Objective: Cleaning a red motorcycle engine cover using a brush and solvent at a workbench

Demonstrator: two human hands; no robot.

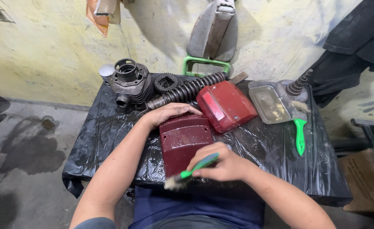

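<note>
Grimy yellow wall behind, and a black plastic sheet [110, 140] is spread over the low table [339, 195] up against it. Front and centre on the sheet, a dark red side cover panel [179, 142] is laid flat, wet and speckled. Its far edge is pinned down by the left hand [168, 113], fingers spread flat rather than gripping. A green-handled brush [191, 171] is clamped in the right hand [221, 163], fingers curled tight around the handle, bristles at the panel's near edge. Just beside the panel a red tail light housing [226, 106] is parked. Further back, an engine cylinder [130, 82], a sprocket [166, 82], a coil-spring shock absorber [189, 89], a clear tray [270, 103] and a second green brush [299, 131] are lined up.
</note>
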